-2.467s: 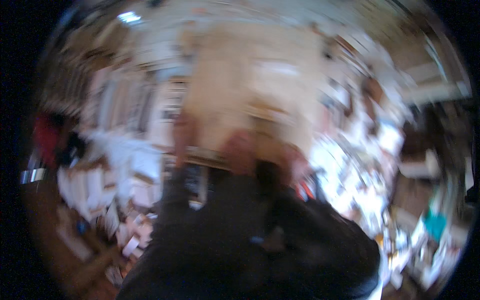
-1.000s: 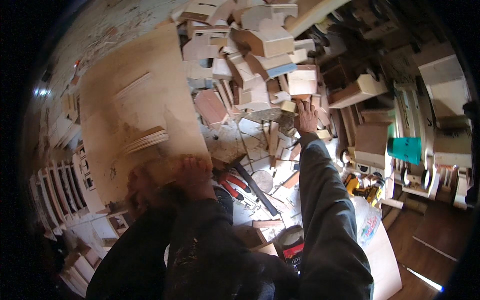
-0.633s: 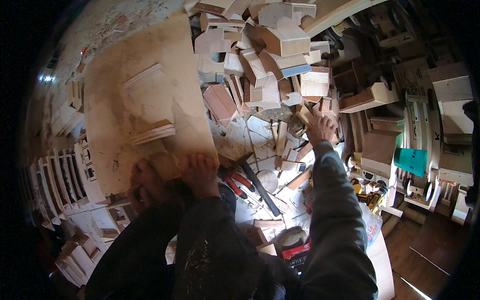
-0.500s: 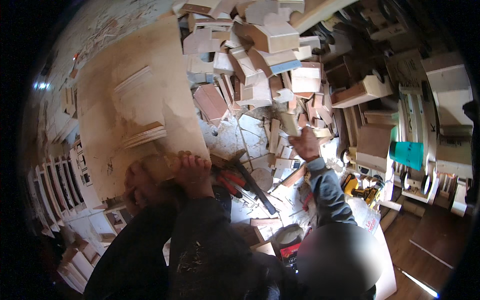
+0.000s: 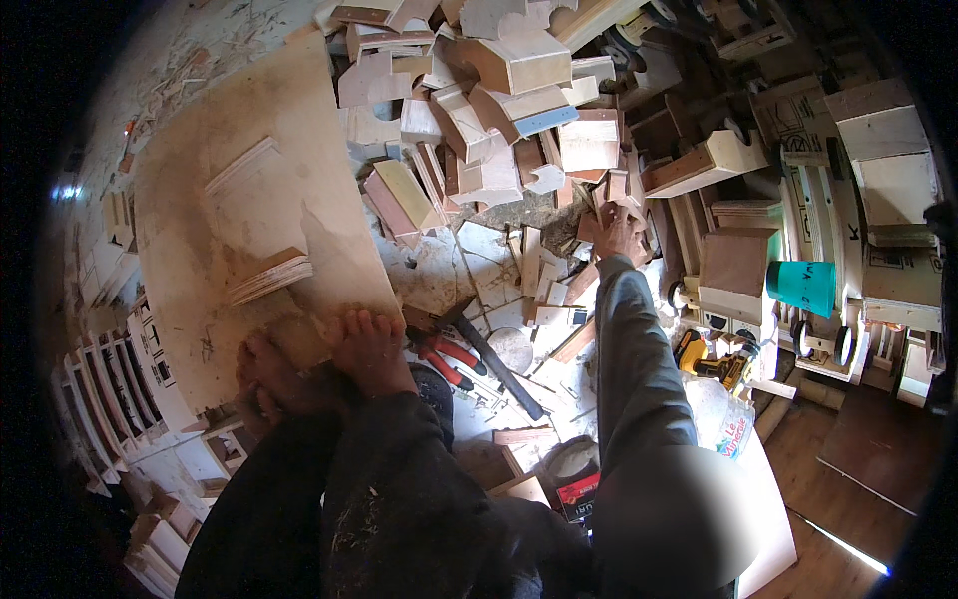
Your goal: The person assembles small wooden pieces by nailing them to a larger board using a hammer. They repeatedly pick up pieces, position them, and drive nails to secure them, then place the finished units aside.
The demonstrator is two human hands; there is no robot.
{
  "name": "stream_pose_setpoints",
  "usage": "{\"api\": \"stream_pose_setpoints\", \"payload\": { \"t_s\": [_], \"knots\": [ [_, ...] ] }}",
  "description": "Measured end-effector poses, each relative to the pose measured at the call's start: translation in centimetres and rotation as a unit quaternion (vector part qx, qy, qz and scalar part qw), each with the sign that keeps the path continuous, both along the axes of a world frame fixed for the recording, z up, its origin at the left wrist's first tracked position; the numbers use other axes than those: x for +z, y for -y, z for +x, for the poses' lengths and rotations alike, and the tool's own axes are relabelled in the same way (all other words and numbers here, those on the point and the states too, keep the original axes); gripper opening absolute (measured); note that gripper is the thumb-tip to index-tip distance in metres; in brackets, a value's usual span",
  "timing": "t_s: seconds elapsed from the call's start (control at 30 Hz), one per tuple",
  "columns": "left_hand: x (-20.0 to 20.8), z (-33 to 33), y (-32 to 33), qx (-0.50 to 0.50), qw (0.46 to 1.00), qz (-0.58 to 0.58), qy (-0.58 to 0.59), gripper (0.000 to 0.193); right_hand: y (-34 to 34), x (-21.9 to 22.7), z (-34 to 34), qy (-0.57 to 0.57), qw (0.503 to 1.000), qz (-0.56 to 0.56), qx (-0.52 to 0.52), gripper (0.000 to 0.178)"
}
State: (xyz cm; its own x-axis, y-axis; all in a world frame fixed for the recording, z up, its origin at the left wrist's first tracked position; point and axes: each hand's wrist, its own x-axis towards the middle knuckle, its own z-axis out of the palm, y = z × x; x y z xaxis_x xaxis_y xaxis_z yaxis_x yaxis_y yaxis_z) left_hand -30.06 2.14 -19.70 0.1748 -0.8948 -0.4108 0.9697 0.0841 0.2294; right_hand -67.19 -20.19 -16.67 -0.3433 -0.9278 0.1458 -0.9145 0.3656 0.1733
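Sitting on the floor (image 5: 439, 275), I see my own dark trousers nearest to me, and my two bare feet (image 5: 329, 364) rest on the lower edge of a big plywood board (image 5: 249, 200) that lies to my left. Just right of the feet lie pliers with red handles (image 5: 444, 359) and a hammer with a dark handle (image 5: 494, 354), side by side on the floor. My right arm in a grey sleeve stretches forward, and my right hand (image 5: 621, 232) is on the small wood offcuts (image 5: 589, 215) at the near edge of a large heap of wooden blocks (image 5: 479, 120). The fingers are curled down into the pieces, but I cannot tell if they hold one. My left hand is not visible. Further right stand a yellow drill (image 5: 711, 359) and a green cup (image 5: 803, 288).
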Motion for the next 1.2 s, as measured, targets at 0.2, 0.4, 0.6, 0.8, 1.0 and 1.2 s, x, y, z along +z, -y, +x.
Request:
{"api": "stream_pose_setpoints", "payload": {
  "t_s": [0.2,0.4,0.6,0.8,1.0,1.2],
  "knots": [
    [2.6,-1.2,0.4,0.068,0.978,-0.057,0.190,0.026,-2.7,2.5,-3.5,0.126,0.990,0.037,0.059,0.032],
    [3.3,-0.5,1.7,0.040,0.999,0.023,-0.008,0.024,-9.4,7.6,0.5,0.874,0.484,-0.035,-0.026,0.022],
    [0.2,-0.4,1.1,0.018,0.999,-0.045,0.022,0.022,-7.5,8.3,14.1,0.786,0.618,0.015,0.020,0.014],
    [-2.2,-0.1,0.7,0.028,0.992,-0.104,-0.070,0.021,-3.4,5.8,19.1,0.687,0.714,-0.032,0.134,0.034],
    [0.0,0.6,0.8,0.038,0.969,-0.101,-0.223,0.014,-2.6,1.4,-1.9,0.013,0.976,0.117,0.182,0.035],
    [3.2,-0.2,1.3,0.025,0.990,0.135,0.033,0.018,-3.3,0.6,-7.5,-0.086,0.927,0.184,0.314,0.049]
  ]
}}
